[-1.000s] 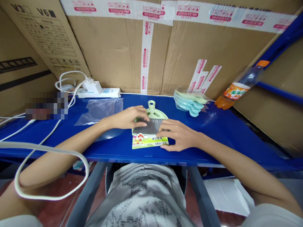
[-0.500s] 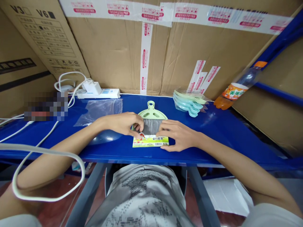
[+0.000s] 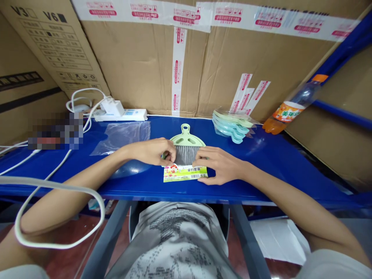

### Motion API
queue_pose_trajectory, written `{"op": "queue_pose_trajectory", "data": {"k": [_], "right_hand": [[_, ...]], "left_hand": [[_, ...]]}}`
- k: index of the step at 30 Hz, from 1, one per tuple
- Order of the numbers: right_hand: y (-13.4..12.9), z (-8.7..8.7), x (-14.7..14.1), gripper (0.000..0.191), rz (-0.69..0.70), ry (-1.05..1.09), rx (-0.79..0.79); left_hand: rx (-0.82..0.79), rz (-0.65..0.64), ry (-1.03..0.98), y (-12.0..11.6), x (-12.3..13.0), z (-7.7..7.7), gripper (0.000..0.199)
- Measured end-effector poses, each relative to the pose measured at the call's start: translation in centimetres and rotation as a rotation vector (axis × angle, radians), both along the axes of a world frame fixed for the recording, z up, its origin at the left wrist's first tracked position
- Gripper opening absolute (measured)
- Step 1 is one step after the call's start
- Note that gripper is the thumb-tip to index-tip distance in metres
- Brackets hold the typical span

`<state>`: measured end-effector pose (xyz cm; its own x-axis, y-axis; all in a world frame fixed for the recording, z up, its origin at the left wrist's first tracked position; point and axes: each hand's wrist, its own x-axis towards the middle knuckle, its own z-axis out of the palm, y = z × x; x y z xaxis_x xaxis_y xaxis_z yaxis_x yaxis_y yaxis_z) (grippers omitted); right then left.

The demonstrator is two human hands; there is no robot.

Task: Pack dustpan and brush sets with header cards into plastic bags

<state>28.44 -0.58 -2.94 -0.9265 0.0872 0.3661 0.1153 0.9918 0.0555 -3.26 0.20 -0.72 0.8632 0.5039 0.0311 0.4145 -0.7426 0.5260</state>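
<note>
A pale green hand brush [image 3: 186, 140] with grey bristles lies on the blue table, its looped handle pointing away from me. Across the near end of its bristles is a yellow-green printed label card [image 3: 181, 177]. At the left edge of the brush and card, my left hand [image 3: 162, 151] is closed, fingers curled and thumb at the card's upper edge. My right hand [image 3: 216, 164] grips the right side, with fingertips over the bristles and card and the thumb by the card's lower right corner. Both hands hide parts of the brush and card edges.
Wrapped green and blue brush sets [image 3: 232, 126] are stacked at the back right, near an orange drink bottle [image 3: 286, 110] leaning there. A clear plastic bag [image 3: 124, 135] lies to the left, before a white power strip [image 3: 128, 115]. A white cable [image 3: 58, 181] loops over my left arm.
My left thumb has slid up off the card's printed face to its upper edge, uncovering more of the picture. The card has shifted very slightly; the right hand has barely moved.
</note>
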Motion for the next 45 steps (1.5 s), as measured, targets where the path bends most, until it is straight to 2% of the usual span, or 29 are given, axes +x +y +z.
{"op": "queue_pose_trajectory", "data": {"k": [8, 16, 25, 37, 41, 45], "right_hand": [[-0.2, 0.2, -0.1, 0.026, 0.012, 0.025, -0.011], [0.2, -0.2, 0.0, 0.025, -0.011, -0.015, -0.042], [0.0, 0.0, -0.1, 0.028, -0.006, -0.035, 0.001], [-0.1, 0.2, 0.0, 0.030, -0.024, -0.019, 0.030], [-0.1, 0.1, 0.1, 0.033, -0.051, -0.049, 0.059], [-0.2, 0.1, 0.1, 0.036, -0.060, -0.040, 0.017]], "left_hand": [[-0.049, -0.042, -0.044, -0.3, -0.1, 0.9, 0.007], [0.039, -0.018, 0.014, 0.3, -0.3, 0.0, 0.009], [0.081, 0.010, 0.051, 0.0, 0.0, 0.1, 0.011], [0.112, 0.035, -0.009, 0.0, 0.0, 0.0, 0.010], [0.165, 0.015, -0.101, -0.8, 0.9, -0.1, 0.024], [0.235, -0.039, -0.078, -1.6, 1.7, -0.8, 0.061]]}}
